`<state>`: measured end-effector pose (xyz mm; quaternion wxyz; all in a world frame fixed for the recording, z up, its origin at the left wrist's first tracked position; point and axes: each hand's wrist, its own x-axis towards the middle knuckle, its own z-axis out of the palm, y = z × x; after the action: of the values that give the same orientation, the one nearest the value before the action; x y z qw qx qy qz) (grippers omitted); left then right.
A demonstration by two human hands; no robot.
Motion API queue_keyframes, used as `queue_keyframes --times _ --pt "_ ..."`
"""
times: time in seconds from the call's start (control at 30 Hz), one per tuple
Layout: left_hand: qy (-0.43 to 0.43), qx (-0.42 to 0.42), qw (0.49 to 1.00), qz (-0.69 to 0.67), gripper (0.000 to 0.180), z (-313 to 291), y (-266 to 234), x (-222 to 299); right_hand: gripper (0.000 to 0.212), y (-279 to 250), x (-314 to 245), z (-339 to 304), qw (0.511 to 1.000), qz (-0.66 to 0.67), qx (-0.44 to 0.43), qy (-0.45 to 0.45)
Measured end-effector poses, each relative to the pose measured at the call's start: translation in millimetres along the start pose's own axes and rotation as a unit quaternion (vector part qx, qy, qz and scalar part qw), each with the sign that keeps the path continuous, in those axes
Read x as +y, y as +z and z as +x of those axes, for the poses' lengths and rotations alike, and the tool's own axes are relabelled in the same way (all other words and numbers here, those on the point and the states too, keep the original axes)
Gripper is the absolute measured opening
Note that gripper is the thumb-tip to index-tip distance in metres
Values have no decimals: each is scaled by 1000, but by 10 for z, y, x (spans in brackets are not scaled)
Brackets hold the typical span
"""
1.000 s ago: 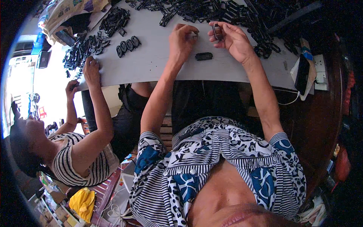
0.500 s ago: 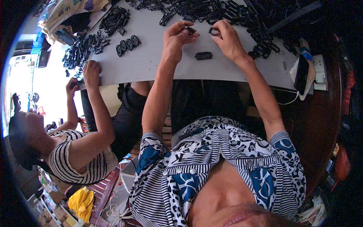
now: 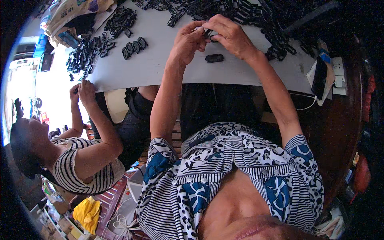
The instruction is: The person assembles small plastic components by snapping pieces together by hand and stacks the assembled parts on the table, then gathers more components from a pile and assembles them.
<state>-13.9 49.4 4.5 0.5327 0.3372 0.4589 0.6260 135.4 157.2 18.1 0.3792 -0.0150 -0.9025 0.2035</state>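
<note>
Both hands [image 3: 189,43] [image 3: 233,37], apart before, have come together, pinching a small black piece [image 3: 207,34] between them.

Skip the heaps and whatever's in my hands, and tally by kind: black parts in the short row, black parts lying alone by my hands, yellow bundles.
Black parts in the row: 4
Lone black part: 1
Yellow bundle: 1
Total: 6

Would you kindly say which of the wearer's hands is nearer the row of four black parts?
Left hand, right of the row of black parts; the right hand is farther right.
</note>
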Motion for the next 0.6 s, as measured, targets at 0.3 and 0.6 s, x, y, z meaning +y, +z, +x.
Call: queue_keyframes --times 0.3,0.6 --pt "92 107 973 184 26 -126 74 1 17 -42 -25 -162 989 -15 17 146" --pt "224 93 771 589 29 123 130 -196 22 -155 -57 -535 964 -116 -87 222"
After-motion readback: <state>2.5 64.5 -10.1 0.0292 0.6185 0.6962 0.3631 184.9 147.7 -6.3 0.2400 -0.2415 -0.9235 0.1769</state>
